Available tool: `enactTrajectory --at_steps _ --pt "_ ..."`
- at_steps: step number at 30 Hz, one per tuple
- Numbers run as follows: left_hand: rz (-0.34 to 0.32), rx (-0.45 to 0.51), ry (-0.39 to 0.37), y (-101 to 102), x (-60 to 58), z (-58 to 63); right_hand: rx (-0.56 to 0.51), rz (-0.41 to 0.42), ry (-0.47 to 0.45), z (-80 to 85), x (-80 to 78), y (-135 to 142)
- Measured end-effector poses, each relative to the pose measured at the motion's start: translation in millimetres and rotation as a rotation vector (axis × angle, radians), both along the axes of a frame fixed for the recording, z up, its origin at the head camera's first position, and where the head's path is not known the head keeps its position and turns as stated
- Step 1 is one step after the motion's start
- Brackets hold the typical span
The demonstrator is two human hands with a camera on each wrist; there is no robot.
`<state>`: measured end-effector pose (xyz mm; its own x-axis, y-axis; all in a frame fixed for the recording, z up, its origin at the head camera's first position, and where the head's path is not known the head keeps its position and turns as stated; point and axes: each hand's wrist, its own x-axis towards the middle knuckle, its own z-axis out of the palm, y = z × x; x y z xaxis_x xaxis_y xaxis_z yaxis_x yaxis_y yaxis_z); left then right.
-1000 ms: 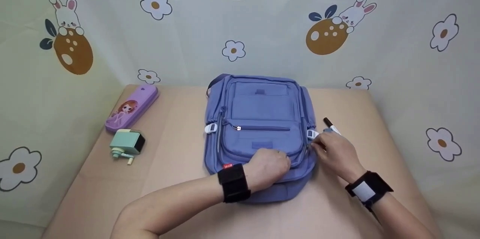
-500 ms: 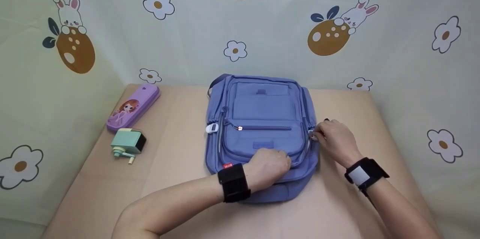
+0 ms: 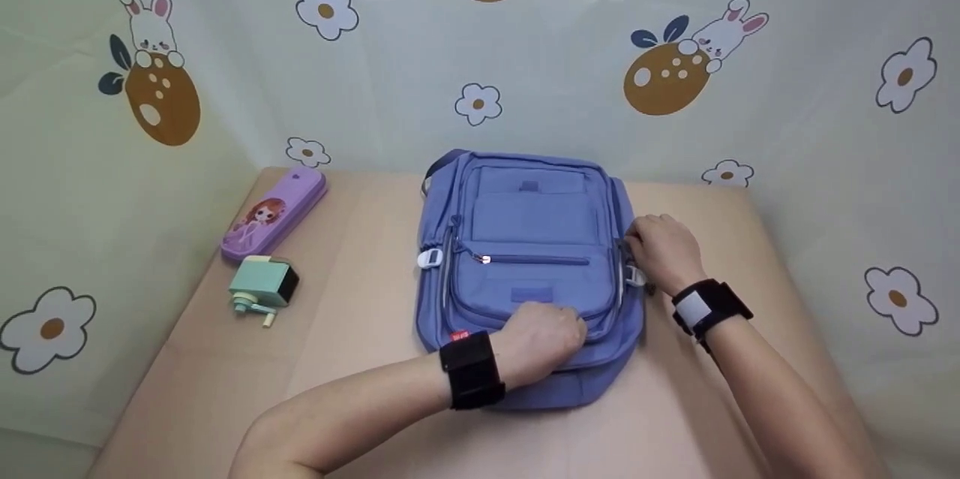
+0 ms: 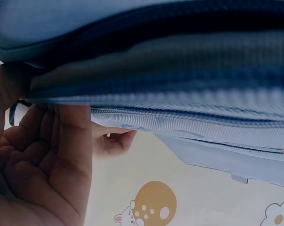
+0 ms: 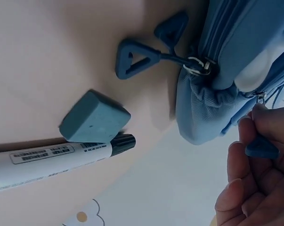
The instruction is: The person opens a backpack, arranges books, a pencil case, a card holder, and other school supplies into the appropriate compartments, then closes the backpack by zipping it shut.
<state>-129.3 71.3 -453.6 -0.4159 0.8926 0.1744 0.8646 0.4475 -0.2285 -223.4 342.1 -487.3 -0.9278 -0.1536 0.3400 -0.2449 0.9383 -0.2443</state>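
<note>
Farther along the blue backpack [image 3: 534, 220] than a second ago, the right hand [image 3: 667, 250] now pinches a dark-blue zipper pull [image 5: 262, 147] at the bag's right side. A zipper track [image 3: 621, 280] there runs near to far; the right hand is beside its far end. The left hand [image 3: 544, 340] grips fabric at the bag's near edge. Right of the bag, a teal block [image 5: 94, 120] sits just beside a marker [image 5: 57, 162]; well left lie a purple pencil case [image 3: 276, 215] and a green crank sharpener [image 3: 259, 284].
</note>
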Motion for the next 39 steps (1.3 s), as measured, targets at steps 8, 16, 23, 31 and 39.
enactTrajectory --at_steps 8,16,23,31,39 --pt "0.018 0.006 -0.035 -0.3 -0.3 -1.2 0.005 0.007 0.05 -6.1 -2.1 -1.9" --pt "0.02 0.022 -0.093 -5.5 0.3 3.1 0.017 0.143 0.19 -10.8 20.2 4.7" --pt "0.025 0.054 -0.071 -8.9 -0.4 12.5 0.015 0.302 0.172 -13.8 37.1 6.3" --pt "0.021 0.109 -0.023 -13.4 -5.9 33.6 -0.018 0.398 0.033 -12.6 35.1 1.5" --pt "0.026 0.195 0.057 -16.3 -15.6 50.8 -0.046 0.454 0.045 -6.3 16.7 -12.9"
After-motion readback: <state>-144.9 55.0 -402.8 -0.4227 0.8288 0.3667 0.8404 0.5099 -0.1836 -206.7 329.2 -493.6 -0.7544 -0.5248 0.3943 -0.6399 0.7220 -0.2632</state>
